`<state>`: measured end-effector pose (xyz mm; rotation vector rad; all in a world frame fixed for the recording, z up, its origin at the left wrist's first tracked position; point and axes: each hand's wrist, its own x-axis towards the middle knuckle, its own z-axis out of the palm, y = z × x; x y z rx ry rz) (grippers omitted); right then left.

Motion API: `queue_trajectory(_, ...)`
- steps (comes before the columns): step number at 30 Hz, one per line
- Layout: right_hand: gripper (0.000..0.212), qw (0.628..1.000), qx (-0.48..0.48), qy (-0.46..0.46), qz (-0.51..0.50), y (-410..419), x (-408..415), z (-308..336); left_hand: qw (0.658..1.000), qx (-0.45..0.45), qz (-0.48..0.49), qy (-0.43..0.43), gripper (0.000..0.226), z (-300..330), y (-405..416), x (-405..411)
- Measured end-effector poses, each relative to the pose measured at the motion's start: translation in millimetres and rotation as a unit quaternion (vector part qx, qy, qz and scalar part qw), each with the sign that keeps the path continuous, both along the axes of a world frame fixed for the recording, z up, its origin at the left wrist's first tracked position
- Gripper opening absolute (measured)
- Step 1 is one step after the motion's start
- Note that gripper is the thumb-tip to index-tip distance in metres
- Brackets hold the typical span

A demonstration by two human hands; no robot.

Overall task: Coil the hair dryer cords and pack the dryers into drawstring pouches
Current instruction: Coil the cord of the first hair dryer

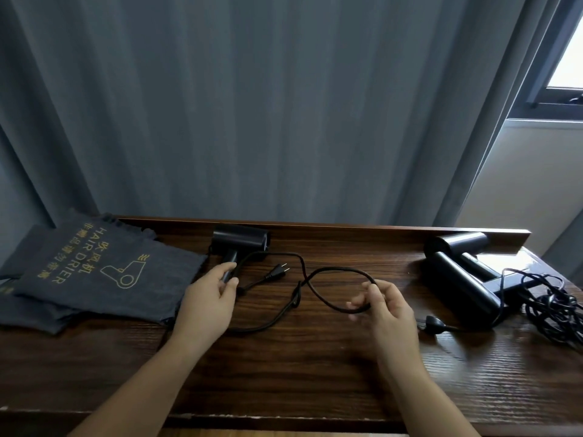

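Observation:
A black hair dryer [241,241] lies at the back of the wooden table [315,367]. My left hand [209,298] grips the lower end of its handle. Its black cord [303,272] runs loosely across the table, with the plug [277,272] lying just right of the handle. My right hand [383,305] pinches a loop of this cord and holds it a little above the table. A stack of dark grey drawstring pouches [94,275] printed with gold "HAIR DRIER" lettering lies at the left.
Two more black hair dryers [460,275] lie at the right, with a tangle of black cords [549,304] beside them and a plug [433,324] near my right wrist. Grey curtains [252,105] hang behind the table. A window [568,58] shows at upper right.

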<state>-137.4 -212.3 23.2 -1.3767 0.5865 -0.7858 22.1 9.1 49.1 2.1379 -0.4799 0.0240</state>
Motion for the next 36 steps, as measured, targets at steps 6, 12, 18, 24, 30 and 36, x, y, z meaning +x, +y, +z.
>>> queue_trajectory(6, 0.028, 0.985, -0.141, -0.052, 0.083, -7.4, -14.5, 15.9, 0.972, -0.149, -0.004, 0.184, 0.029, 6.2, -10.8, 6.8)
queue_trajectory(12, 0.035, 0.822, -0.517, 0.204, 0.122, -40.2, -17.4, -1.0, 0.953, -0.221, -0.061, 0.2, 0.021, 28.2, -13.0, -1.0)
queue_trajectory(18, 0.015, 0.824, -0.515, 0.221, -0.084, -27.6, -13.6, -18.6, 0.958, -0.228, -0.108, 0.137, 0.031, 37.4, -22.4, -21.3)
queue_trajectory(24, 0.058, 0.898, -0.352, 0.148, 0.218, 57.1, -14.4, 12.0, 0.878, -0.344, -0.234, 0.239, 0.046, 48.8, -46.1, -58.8)
queue_trajectory(30, 0.016, 0.936, -0.248, 0.065, 0.241, 81.2, 9.3, 11.7, 0.915, -0.251, -0.279, 0.147, 0.047, 48.4, -56.5, -73.4)
queue_trajectory(36, 0.028, 0.967, 0.152, -0.107, 0.175, 51.0, 19.0, 52.5, 0.988, -0.001, -0.077, -0.13, 0.018, 8.8, -32.3, -33.0)
